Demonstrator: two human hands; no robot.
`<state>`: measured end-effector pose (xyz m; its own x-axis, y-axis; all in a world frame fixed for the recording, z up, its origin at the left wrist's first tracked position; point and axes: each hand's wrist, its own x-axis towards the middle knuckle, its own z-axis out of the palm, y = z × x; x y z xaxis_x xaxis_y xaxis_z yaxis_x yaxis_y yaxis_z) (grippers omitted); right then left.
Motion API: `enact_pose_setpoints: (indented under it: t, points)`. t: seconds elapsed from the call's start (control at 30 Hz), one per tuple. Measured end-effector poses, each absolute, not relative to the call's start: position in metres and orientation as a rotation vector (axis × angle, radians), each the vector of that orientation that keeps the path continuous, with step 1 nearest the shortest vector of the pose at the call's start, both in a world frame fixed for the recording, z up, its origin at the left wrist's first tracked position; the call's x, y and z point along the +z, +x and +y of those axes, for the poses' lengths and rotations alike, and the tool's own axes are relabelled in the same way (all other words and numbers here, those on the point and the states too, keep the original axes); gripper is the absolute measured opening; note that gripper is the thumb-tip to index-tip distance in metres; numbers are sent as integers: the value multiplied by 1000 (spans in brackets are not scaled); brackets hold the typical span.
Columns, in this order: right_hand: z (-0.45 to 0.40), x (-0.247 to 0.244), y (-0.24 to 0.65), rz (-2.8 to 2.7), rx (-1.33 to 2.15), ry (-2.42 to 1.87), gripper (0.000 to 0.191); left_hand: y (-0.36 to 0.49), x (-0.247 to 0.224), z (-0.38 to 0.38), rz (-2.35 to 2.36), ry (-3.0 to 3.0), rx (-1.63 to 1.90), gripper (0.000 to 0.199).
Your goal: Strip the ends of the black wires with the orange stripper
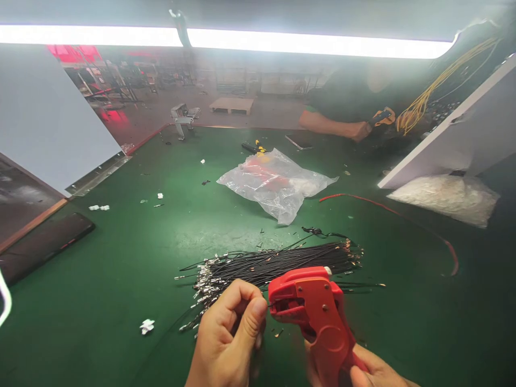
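Note:
My right hand (363, 368) is wrapped round the handle of a red wire stripper (310, 306), its jaws pointing left. Close beside those jaws, my left hand (237, 328) pinches a thin black wire (271, 305) between thumb and forefinger. The wire's end reaches into the jaws; most of the rest is hidden by the hand. Behind both hands lies a heap of black wires (278, 263), with silvery terminals at the left ends and bare copper at the right ends.
Beyond the heap lie a clear plastic bag (282, 188) and yellow-black pliers (256, 147). A red wire (387, 204) curves at right, near a bag of white pieces (447, 199). White connectors (147, 326) are scattered leftward. Across the table, another person's hand (358, 130) holds an orange-black tool.

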<state>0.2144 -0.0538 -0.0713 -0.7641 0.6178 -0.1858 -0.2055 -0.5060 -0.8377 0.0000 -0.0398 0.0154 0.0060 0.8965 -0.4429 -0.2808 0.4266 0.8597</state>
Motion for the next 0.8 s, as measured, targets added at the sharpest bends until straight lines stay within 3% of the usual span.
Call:
enact_pose_setpoints:
  t: [0.57,0.8]
  points:
    - [-52,-76,217,-1265,2233,-680,71,-7,13,-39,1254,847,1000,58]
    - [-54,-75,220,-1263,2271,-679,63,-6,13,-41,1287,833,1014,55]
